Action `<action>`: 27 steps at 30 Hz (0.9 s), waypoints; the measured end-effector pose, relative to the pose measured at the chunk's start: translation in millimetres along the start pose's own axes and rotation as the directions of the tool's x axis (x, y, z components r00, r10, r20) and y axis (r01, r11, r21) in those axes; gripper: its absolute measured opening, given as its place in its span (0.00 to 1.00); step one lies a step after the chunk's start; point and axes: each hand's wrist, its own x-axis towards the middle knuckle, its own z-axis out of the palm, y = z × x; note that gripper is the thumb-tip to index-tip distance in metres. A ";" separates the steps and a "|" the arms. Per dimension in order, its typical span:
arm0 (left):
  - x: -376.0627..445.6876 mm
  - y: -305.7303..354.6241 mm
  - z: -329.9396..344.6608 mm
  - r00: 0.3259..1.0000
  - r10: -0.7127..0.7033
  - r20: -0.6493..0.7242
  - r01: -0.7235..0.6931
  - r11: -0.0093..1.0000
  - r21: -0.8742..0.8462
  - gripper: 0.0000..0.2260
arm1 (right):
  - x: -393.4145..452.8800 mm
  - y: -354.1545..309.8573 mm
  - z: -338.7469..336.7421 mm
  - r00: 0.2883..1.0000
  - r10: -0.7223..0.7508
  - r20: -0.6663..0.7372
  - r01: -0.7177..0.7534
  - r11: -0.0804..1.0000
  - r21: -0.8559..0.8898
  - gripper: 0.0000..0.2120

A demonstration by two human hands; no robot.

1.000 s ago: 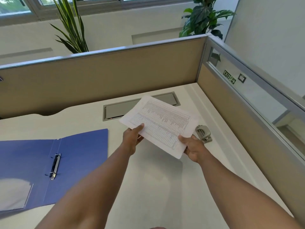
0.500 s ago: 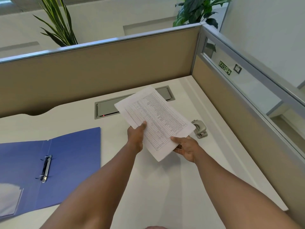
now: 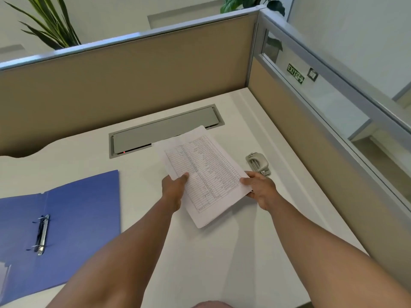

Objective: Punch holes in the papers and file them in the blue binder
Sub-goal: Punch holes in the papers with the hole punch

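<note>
I hold the papers (image 3: 206,172), white sheets printed with a table, above the desk with both hands. My left hand (image 3: 174,188) pinches their left edge and my right hand (image 3: 260,187) grips the right edge. Just beyond my right hand, a grey metal hole punch (image 3: 258,163) rests on the desk. The blue binder (image 3: 73,216) lies open at the left, its metal ring clip (image 3: 41,234) shut and a clear pocket at its lower left corner.
The white desk (image 3: 200,263) is bounded by beige partition walls at the back (image 3: 133,76) and right (image 3: 322,152). A grey cable-tray lid (image 3: 164,132) is set into the desk behind the papers. Plants stand beyond the partition.
The papers have turned clockwise to a more upright angle and come lower and closer to the hole punch. The view has tilted down.
</note>
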 end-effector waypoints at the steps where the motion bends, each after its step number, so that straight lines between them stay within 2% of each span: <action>1: 1.0 -1.4 3.2 1.000 -0.001 0.006 0.001 1.000 0.004 0.15 | 3.4 2.0 -2.5 1.000 0.004 -0.016 -0.004 1.000 -0.010 0.13; 4: 3.2 -4.4 11.7 1.000 -0.015 0.027 0.014 1.000 0.027 0.15 | 12.2 7.4 -9.3 0.996 -0.005 -0.084 0.001 0.999 -0.047 0.09; 7: 4.6 -8.3 20.4 0.997 -0.034 0.068 0.030 0.998 0.056 0.14 | 19.0 7.5 -16.4 0.961 -0.081 -0.264 0.057 0.994 -0.094 0.04; 9: 5.6 -11.8 25.0 0.995 -0.044 0.094 0.037 0.996 0.083 0.13 | 21.5 5.2 -21.4 0.924 -0.098 -0.369 0.077 0.995 -0.069 0.05; 12: 9.3 -17.6 30.9 0.989 -0.058 0.136 0.041 0.992 0.123 0.16 | 28.7 0.8 -30.1 0.885 -0.124 -0.448 0.087 0.991 -0.102 0.06; 16: 10.3 -22.1 39.3 0.983 -0.094 0.157 0.071 0.986 0.148 0.20 | 40.4 -10.0 -36.8 0.854 -0.176 -0.490 0.088 0.976 -0.197 0.13; 20: 12.7 -26.8 48.4 0.977 -0.127 0.172 0.102 0.984 0.148 0.21 | 50.3 -20.7 -38.6 0.867 -0.200 -0.457 0.098 0.966 -0.238 0.17; 27: 12.9 -33.1 59.4 0.973 -0.144 0.178 0.118 0.981 0.151 0.18 | 60.8 -28.1 -37.5 0.893 -0.196 -0.405 0.095 0.962 -0.254 0.17</action>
